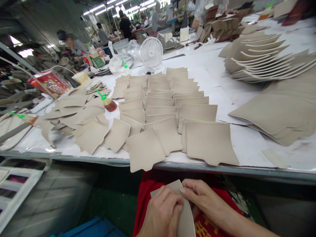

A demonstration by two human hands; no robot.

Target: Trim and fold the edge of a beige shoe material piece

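Over my lap, a beige leather-like panel (185,215) is gripped between my two hands. My left hand (164,205) lies across its face with the fingers curled over it. At the panel's upper right edge, my right hand (197,194) pinches the rim between thumb and fingers. Part of the panel is hidden under the left hand. On the white-covered table (222,95) just ahead, similar beige panels (209,141) stand in overlapping rows. One front panel (145,149) sticks out past the table edge.
Green-tipped glue bottles (108,102) stand among loose beige pieces (92,133) at left. A white fan (151,52) sits behind the rows. Larger stacked panels (278,108) fill the right side. Below left are a blue object (91,227) and a white rack (22,187). Other people work farther back.
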